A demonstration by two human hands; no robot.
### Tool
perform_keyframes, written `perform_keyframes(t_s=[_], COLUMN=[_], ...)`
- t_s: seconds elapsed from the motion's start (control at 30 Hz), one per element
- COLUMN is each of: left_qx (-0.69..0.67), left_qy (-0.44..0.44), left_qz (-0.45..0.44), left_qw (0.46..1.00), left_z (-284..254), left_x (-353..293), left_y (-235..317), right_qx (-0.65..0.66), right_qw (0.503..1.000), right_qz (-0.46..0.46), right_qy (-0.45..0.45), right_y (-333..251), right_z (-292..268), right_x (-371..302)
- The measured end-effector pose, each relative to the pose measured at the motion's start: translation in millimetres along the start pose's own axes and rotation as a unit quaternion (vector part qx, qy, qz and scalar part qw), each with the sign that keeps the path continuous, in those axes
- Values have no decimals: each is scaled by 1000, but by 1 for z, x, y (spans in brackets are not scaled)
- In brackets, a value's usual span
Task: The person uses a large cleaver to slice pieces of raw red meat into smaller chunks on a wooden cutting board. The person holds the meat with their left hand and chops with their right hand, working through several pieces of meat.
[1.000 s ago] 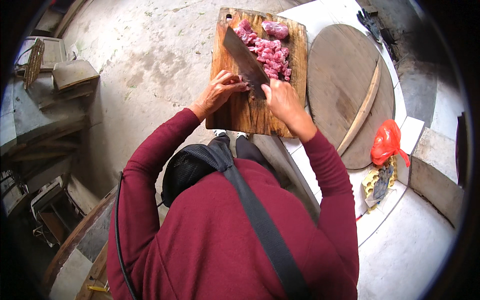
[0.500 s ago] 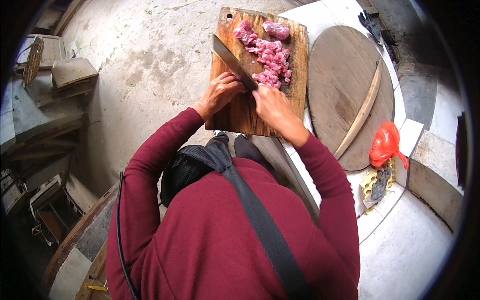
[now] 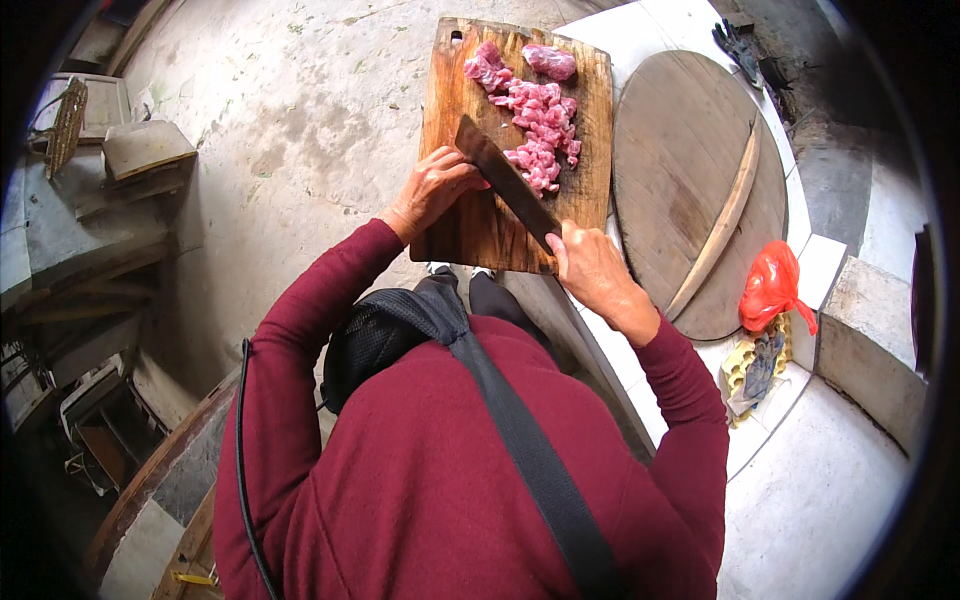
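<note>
My right hand (image 3: 600, 272) is closed round the handle of a wide-bladed kitchen knife (image 3: 505, 180). Its blade slants up and left across a wooden cutting board (image 3: 450, 110). Beside the blade's left face, my left hand (image 3: 438, 190) has its fingers bent and pressed together at the board's left edge. A bit of pink meat shows at those fingertips, mostly hidden by them and the blade. Right of the knife lies a heap of cut raw meat (image 3: 545, 120), with a larger uncut lump of meat (image 3: 549, 61) at the far end.
The board's right part rests by a white tiled ledge (image 3: 632, 30). On the ledge are a round wooden lid (image 3: 665, 150) with a curved handle bar, a red plastic bag (image 3: 770, 285), a yellow tray with a grey glove (image 3: 755, 370), and a dark glove (image 3: 737, 50). Wooden furniture (image 3: 150, 145) stands left.
My right hand has drawn the knife back toward me and to the right. My left hand stays at nearly the same place on the board. The meat heap looks unchanged.
</note>
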State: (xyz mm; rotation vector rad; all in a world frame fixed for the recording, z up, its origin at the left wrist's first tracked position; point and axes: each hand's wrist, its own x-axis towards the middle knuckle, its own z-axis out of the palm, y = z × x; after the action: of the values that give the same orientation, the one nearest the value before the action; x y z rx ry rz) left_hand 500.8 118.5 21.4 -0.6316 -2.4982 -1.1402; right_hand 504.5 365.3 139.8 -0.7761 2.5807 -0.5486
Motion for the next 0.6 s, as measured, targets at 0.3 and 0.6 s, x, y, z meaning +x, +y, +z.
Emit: perform_keyframes(t_s=[0.3, 0.6], left_qx=[17, 34], left_qy=[-17, -41], left_qz=[34, 12], left_qw=[999, 998], left_z=[0, -7], left_x=[1, -6], left_y=[-4, -2], right_qx=[28, -6], right_qw=[990, 999], right_qz=[-80, -10], right_qy=[110, 42], right_y=[-3, -9], right_z=[36, 2], right_x=[75, 29])
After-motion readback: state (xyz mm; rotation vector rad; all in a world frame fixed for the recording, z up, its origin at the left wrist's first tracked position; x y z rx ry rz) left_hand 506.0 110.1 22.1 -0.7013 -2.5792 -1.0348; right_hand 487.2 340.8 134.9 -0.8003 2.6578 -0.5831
